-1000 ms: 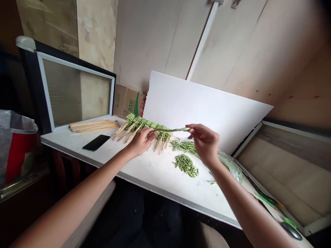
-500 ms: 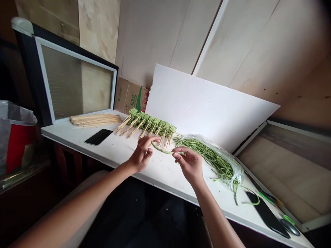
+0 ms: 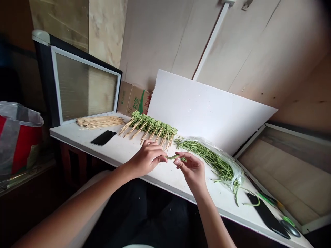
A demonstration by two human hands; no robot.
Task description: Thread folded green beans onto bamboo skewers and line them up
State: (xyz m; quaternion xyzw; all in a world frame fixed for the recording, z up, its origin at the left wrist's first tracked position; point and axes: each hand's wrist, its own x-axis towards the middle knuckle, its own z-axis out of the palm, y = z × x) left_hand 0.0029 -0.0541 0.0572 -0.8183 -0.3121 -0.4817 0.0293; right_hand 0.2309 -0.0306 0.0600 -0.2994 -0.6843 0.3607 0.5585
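Note:
A short piece of green long bean [image 3: 172, 157] spans the gap between my hands. My left hand [image 3: 146, 159] pinches one end with its fingertips, and my right hand [image 3: 190, 170] holds the other end between thumb and forefinger. Just beyond my left fingers lies a row of green bean pieces threaded on bamboo skewers [image 3: 151, 126], their points toward me. To the right of my right hand, a clear plastic bag of long green beans [image 3: 213, 160] lies on the white table [image 3: 77, 136].
A bundle of bare bamboo skewers [image 3: 99, 121] and a black phone [image 3: 103, 137] lie at the left. A white board [image 3: 207, 110] leans behind the table, beside a cardboard box [image 3: 133, 100]. A second black phone [image 3: 267, 215] lies at the right, near a red bucket's opposite end.
The long bean held between my hands a second ago is now a short piece, and my hands are closer together. The bag of beans and the right-hand phone have appeared on the table.

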